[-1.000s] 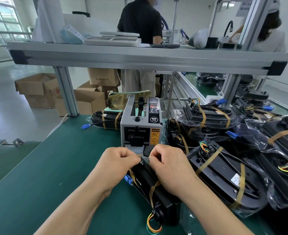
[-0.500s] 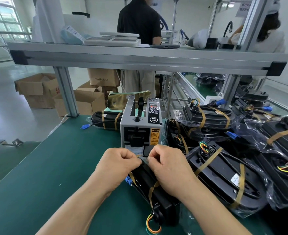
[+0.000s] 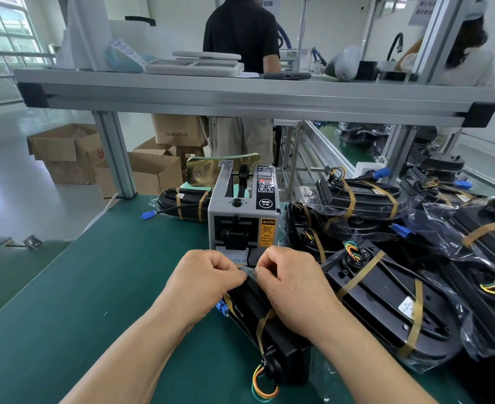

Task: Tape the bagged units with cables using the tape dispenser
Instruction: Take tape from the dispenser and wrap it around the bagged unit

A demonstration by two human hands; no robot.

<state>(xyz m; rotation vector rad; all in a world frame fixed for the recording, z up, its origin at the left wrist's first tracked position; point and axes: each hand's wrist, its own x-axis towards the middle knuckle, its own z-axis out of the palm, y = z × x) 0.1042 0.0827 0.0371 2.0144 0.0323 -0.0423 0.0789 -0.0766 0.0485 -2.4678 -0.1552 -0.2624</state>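
Note:
A black bagged unit [image 3: 272,330] lies on the green mat in front of me, wrapped with a tan tape band, its coloured wires [image 3: 262,383] at the near end and a blue connector [image 3: 220,307] at its left. My left hand [image 3: 205,282] and my right hand [image 3: 290,282] rest on its far end, fingertips pinched together on a strip of tape [image 3: 247,269] between them. The grey tape dispenser [image 3: 242,220] stands just behind my hands, its outlet facing me.
Several taped bagged units [image 3: 386,304] pile up at the right. One more taped unit [image 3: 182,201] lies left of the dispenser. An aluminium shelf [image 3: 240,94] crosses overhead on posts. Cardboard boxes [image 3: 74,153] sit on the floor beyond the mat's far edge. People stand behind.
My hands have drawn closer together over the unit's far end, and the tape strip now shows pinched between the fingertips. The unit has barely shifted.

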